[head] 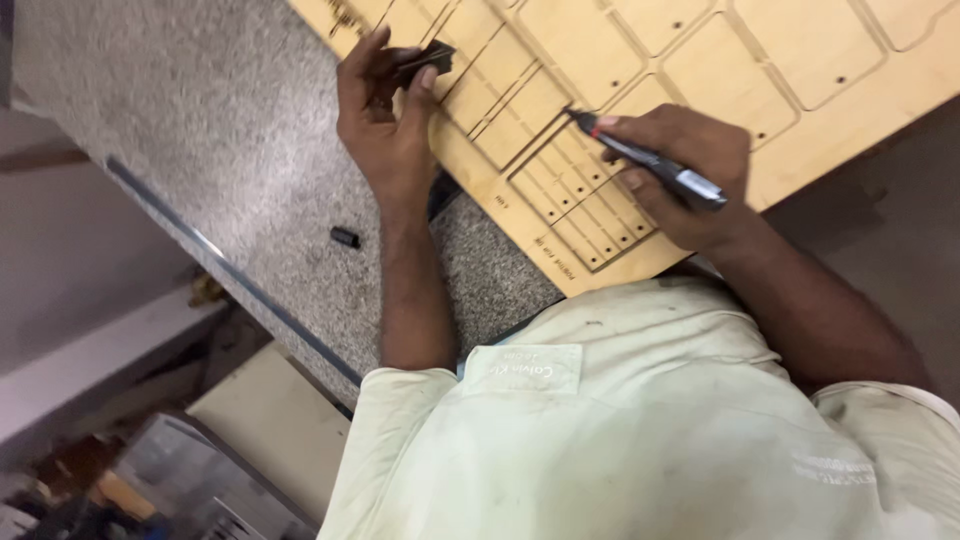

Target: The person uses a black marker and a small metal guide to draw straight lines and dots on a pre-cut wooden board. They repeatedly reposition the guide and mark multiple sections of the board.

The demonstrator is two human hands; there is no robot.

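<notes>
Our right hand has its grip closed on a black marker pen, tip touching the laser-cut tan plywood sheet. Our left hand pinches a small dark flat piece over the sheet's edge. A small black cap lies on the speckled grey stone surface below that hand.

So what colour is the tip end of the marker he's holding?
Red on the marker near its tip, body dark; seen in the head view.
</notes>
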